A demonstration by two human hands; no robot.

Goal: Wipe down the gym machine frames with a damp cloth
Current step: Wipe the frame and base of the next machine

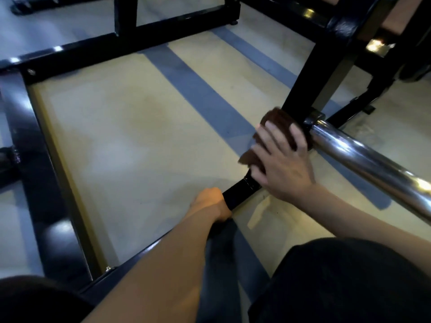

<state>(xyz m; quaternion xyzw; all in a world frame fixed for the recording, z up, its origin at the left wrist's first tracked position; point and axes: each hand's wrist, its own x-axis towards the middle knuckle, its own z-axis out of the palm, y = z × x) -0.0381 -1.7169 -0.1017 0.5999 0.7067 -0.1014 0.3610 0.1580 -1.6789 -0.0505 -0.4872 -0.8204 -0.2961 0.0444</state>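
A black steel gym machine frame (70, 157) lies low over the floor, with a slanted upright (319, 66) rising at the right. My right hand (283, 159) presses a brown cloth (278, 122) with spread, straight fingers against the foot of that upright, where a chrome bar (363, 159) joins it. The cloth is partly hidden under my fingers. My left hand (211, 202) grips the black base rail (242, 190) just below, fingers curled round it.
The floor is beige with grey-blue stripes (198, 89). More black frame members cross the top (130, 40) and the upper right (382, 87). My dark-clothed knees fill the bottom corners (349, 283).
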